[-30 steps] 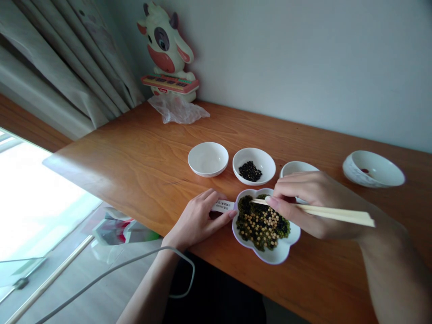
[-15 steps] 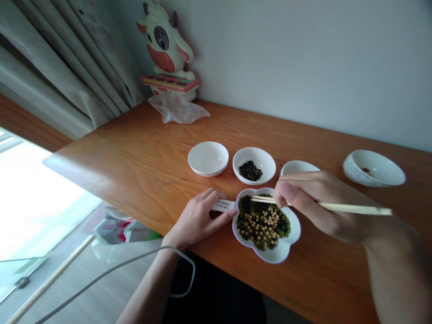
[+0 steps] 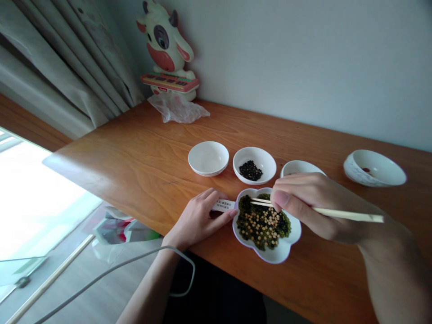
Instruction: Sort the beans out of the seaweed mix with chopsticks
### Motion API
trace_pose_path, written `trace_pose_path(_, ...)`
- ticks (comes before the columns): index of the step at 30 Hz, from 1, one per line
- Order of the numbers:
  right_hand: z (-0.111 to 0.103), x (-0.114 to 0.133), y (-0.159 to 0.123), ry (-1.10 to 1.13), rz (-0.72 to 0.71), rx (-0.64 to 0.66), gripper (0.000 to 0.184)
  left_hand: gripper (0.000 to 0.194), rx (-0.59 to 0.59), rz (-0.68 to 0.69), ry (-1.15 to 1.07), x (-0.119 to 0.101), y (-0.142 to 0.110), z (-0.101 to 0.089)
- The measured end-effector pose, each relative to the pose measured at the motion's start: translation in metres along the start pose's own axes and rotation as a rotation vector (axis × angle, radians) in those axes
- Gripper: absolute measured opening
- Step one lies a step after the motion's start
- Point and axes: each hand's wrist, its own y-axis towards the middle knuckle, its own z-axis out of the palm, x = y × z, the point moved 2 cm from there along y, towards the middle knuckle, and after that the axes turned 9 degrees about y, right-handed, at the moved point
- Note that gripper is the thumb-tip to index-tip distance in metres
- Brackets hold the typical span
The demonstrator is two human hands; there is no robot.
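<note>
A white flower-shaped dish (image 3: 285,249) with a lilac rim stands near the table's front edge. Green and black beans with pale yellow ones, the soybeans (image 3: 259,227), are spread inside it. My right hand (image 3: 307,202) grips a pair of wooden chopsticks (image 3: 349,214) above the dish's right side, their tips among the dark beans at its upper left. At the dish's left rim my left hand (image 3: 199,216) is closed, its thumb on the edge, and a white printed label (image 3: 224,205) shows between thumb and fingers. Behind, a white bowl (image 3: 268,164) contains black beans (image 3: 250,170).
Left of the black-bean bowl is another white bowl (image 3: 208,158). A third bowl (image 3: 300,166) is partly covered by my right hand. A larger bowl (image 3: 374,168) with a small brown item stands far right. A plastic bag (image 3: 178,110) and cow toy (image 3: 168,54) sit at the back; a cable (image 3: 118,265) crosses my left arm.
My right hand has shifted slightly left and down, and the chopsticks' tips have spread a little apart. My left hand and the dish stay where they were.
</note>
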Motion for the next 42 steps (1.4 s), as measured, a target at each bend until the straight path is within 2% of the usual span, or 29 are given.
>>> trace_pose_path(9,0.0020,0.0006,0.0058,-0.013,-0.078,-0.022,0.041,0.039,0.006,-0.006,0.012,0.0007,0.0007,0.0004)
trace_pose_path(28,0.0039,-0.0023,0.0048,0.025,-0.080,-0.049,0.041,0.039,-0.015,-0.004,0.080,0.0002,0.0002,0.0014)
trace_pose_path(42,0.0063,-0.0058,0.0034,-0.003,-0.080,-0.052,0.045,0.037,-0.008,0.002,0.042,0.0016,0.0007,0.0020)
